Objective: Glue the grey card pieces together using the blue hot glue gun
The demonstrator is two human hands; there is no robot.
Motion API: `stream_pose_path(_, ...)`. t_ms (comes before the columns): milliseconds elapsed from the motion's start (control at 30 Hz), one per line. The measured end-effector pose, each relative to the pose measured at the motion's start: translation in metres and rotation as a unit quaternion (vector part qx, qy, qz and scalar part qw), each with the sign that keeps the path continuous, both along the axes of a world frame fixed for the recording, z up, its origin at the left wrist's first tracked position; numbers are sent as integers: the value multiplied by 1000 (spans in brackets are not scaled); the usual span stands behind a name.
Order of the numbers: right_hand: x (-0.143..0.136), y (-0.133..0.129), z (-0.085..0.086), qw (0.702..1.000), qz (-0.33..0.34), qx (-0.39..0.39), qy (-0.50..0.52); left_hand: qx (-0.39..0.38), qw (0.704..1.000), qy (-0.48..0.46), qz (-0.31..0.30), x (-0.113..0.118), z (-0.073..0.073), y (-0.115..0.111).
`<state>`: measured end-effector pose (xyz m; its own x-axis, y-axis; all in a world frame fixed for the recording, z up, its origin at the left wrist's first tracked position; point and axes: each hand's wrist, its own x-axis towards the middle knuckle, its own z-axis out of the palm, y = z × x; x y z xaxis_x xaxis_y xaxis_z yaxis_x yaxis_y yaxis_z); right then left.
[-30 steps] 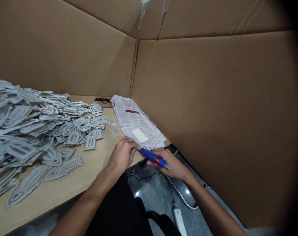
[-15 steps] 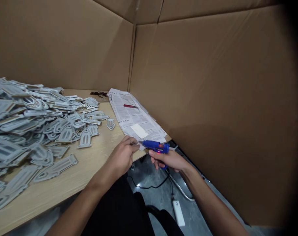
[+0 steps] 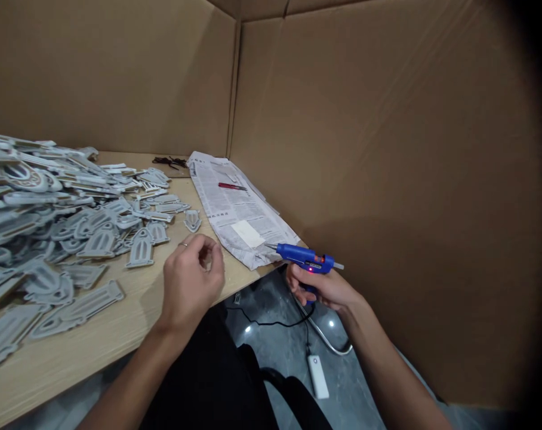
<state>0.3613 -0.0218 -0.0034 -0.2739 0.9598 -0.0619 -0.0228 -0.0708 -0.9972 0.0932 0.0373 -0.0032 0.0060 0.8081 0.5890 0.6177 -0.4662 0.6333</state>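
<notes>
My right hand [image 3: 318,286] grips a blue hot glue gun [image 3: 300,255] by its handle, with a red light glowing on its side. Its nozzle points left, over the newspaper [image 3: 259,260], and a pale glue stick [image 3: 338,266] pokes out of the back. Over the table's front part, my left hand [image 3: 193,272] is closed with thumb and fingertips together. Whatever it may pinch is hidden or too small to make out. Left of that hand lies a large heap of grey-white plastic pieces [image 3: 96,243] with slots, a few of them loose near the edge.
On the newspaper rest a white card [image 3: 248,233] and a red pen-like tool [image 3: 231,186]. Dark stringy bits [image 3: 170,161] lie behind. Cardboard walls [image 3: 365,137] enclose the table [image 3: 172,304]. Below, a black cord [image 3: 271,324] and a white power strip [image 3: 317,376] are near the floor.
My left hand has drawn back leftward from the nozzle, staying closed. The glue gun has moved a little right in my right hand, and the view has shifted slightly.
</notes>
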Motion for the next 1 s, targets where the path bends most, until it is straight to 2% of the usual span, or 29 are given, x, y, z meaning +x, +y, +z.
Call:
stream_pose_path(267, 8, -7, 5, 997, 40, 32, 66, 43, 997, 24, -52, 5, -9, 7)
stream_pose_path(500, 7, -12, 6, 993, 70, 64, 65, 37, 998, 44, -27, 6, -9, 4)
stream_pose_path(700, 1, -23, 31, 987, 84, 133, -33, -4, 999, 36, 20, 4, -6, 3)
stream_pose_path(833, -5, -31, 46, 986, 94, 132, -39, -9, 998, -1, 57, 2, -3, 1)
stream_pose_path(1000, -10, -34, 54, 985, 105, 134, -35, 10, 998, -19, 65, 0, -2, 1)
